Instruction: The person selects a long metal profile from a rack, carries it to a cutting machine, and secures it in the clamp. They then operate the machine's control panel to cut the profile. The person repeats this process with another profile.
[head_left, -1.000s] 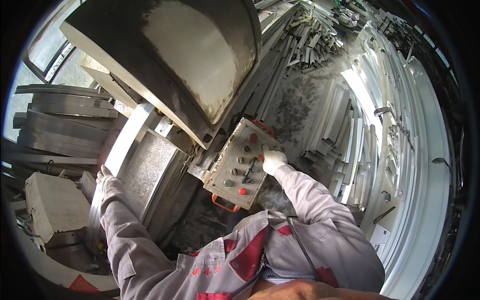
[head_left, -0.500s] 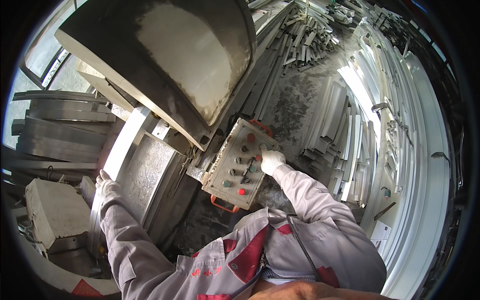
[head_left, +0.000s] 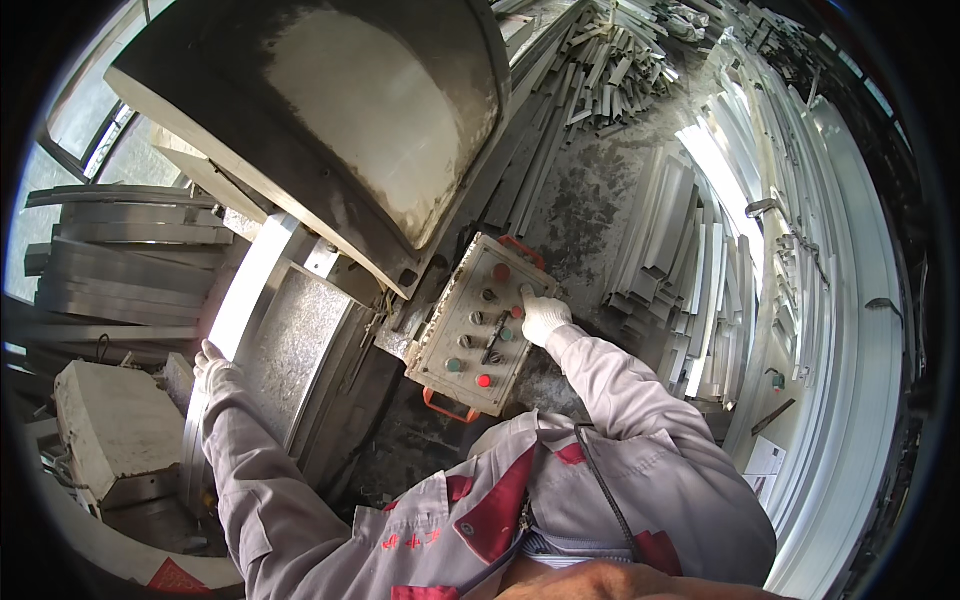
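- Far left, a pale concrete-like block point(head_left: 115, 430) sits low, with a stack of curved metal strips point(head_left: 130, 270) above it.
- The left hand point(head_left: 213, 362), in a white glove, rests flat against a curved bright metal strip point(head_left: 245, 300) at the machine's edge; fingers look spread and laid on the strip rather than wrapped around it.
- Beside it lies the machine's grey speckled plate point(head_left: 295, 345), and over that looms a big dark curved hood point(head_left: 350, 140) with a pale, dusty inside.
- Centre now: a beige control box point(head_left: 470, 335) with orange handles, tilted, carrying round buttons in red, green and dark.
- The right hand point(head_left: 543, 318), also white-gloved, is on the box's right edge, forefinger stretched out onto the panel near a red button, the other fingers curled in; it grips nothing.
- Right of that, bundles of pale aluminium profiles point(head_left: 660, 250) lie on the grimy floor, and long white frames point(head_left: 830, 300) lean along the far right.
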